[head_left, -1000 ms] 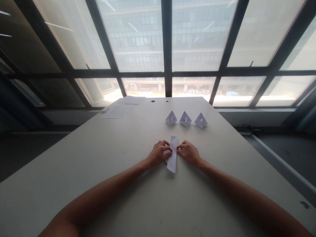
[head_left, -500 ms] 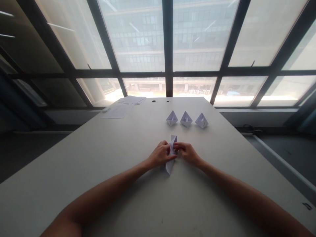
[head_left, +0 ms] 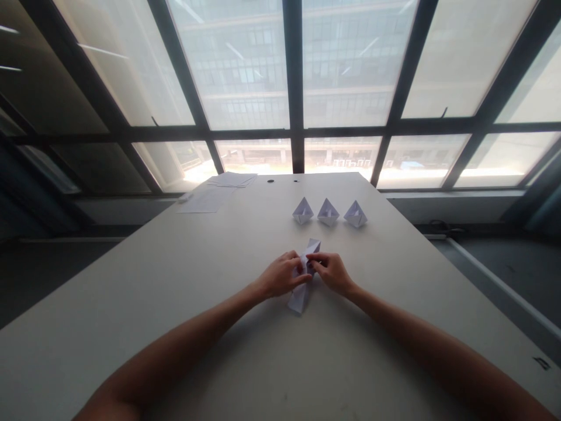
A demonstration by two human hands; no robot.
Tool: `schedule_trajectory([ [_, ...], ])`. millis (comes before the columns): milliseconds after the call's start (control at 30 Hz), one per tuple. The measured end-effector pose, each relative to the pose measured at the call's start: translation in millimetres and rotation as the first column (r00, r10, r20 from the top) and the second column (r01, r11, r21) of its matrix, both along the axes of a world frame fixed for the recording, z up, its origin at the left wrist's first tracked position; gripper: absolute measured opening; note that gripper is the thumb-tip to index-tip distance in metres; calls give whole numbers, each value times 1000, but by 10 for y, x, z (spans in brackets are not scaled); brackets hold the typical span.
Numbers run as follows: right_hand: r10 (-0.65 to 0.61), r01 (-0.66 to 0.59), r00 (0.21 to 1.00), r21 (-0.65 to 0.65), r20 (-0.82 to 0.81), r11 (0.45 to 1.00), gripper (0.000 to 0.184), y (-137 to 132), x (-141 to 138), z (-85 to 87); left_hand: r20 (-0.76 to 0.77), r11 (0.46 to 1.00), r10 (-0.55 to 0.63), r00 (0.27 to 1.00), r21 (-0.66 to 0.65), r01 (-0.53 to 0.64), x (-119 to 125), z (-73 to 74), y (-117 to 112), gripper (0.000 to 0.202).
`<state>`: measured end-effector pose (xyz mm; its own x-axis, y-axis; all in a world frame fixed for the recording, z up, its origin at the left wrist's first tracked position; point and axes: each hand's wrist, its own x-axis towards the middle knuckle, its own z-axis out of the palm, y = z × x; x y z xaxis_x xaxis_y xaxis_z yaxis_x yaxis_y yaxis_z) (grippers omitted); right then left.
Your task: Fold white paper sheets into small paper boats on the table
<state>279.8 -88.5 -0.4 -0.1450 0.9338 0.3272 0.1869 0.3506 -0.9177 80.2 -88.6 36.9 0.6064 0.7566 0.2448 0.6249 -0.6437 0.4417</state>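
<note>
A folded piece of white paper lies slantwise between my hands, low over the table, its two ends sticking out above and below my fingers. My left hand is closed on its left side, with fingers bent over the middle and the thumb stretched across toward the right. From the right, my right hand pinches the paper's middle between thumb and fingertips. The fingers hide the fold at the centre. Just beyond stand three white paper boats in a row: the left boat, the middle boat and the right boat.
Loose white sheets lie at the far left of the white table. Near the far edge is a dark round cable hole. Large framed windows rise behind the table.
The folded paper has turned a little, its far end swinging right and its near end left, and shows more width. My right fingertips have closed into a pinch. The view has shifted slightly.
</note>
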Motion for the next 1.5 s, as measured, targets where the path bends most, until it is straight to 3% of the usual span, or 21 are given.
schedule_trajectory([
  [100, 46, -53, 998, 158, 47, 986, 30, -69, -33, 48, 0, 990, 114, 993, 88, -114, 57, 4, -71, 20],
  [200, 50, -93, 987, 299, 150, 950, 31, -123, -47, 74, 4, 974, 209, 978, 92, -209, 72, 2, -64, 18],
  [300, -231, 150, 954, 364, 191, 919, 22, -148, -52, 84, 94, 953, 273, 957, 108, -282, 59, -7, -13, 18],
  [367, -393, 318, 898, 327, 199, 890, 31, -157, -59, 92, 187, 950, 263, 946, 121, -288, 54, -21, 6, 17],
  [400, -404, 340, 890, 282, 210, 897, 38, -160, -63, 95, 224, 952, 249, 942, 123, -281, 55, -31, 6, 16],
  [467, -297, 262, 925, 170, 237, 950, 45, -159, -70, 93, 261, 963, 205, 943, 118, -242, 62, -57, -13, 15],
  [567, -139, 131, 957, 46, 256, 990, 30, -133, -75, 53, 265, 983, 129, 956, 90, -158, 84, -100, -66, 13],
  [667, -123, 134, 964, -32, 235, 990, 30, -92, -77, -11, 288, 989, 129, 949, 30, -144, 113, -122, -107, 13],
  [800, -64, 68, 984, -20, 166, 997, 30, -73, -84, -30, 345, 977, 212, 914, -98, -190, 128, -94, -93, 23],
  [933, -16, 19, 999, -63, 41, 998, 35, -44, -24, 25, 446, 970, 194, 874, -222, -102, 90, -52, 13, 36],
  [1000, -33, 33, 999, -87, 3, 996, 45, 1, 39, 49, 518, 930, 218, 827, -367, -16, 57, -52, 81, 43],
  [1067, -8, 3, 999, -110, -47, 994, 53, 57, 104, 59, 564, 851, 266, 782, -519, 85, 20, -73, 141, 46],
  [1167, 93, -113, 983, -121, -161, 986, 48, 130, 188, 48, 621, 722, 359, 697, -658, 216, -36, -133, 217, 54],
  [1267, 189, -235, 947, -155, -260, 960, 43, 163, 272, 44, 656, 633, 434, 617, -710, 310, -97, -180, 273, 61],
  [1400, 278, -383, 883, -238, -378, 893, 42, 167, 387, 96, 696, 551, 414, 587, -705, 447, -180, -132, 288, 51],
  [1500, 283, -379, 889, -229, -361, 897, 45, 181, 419, 113, 717, 493, 393, 576, -693, 526, -194, -64, 250, 51],
])
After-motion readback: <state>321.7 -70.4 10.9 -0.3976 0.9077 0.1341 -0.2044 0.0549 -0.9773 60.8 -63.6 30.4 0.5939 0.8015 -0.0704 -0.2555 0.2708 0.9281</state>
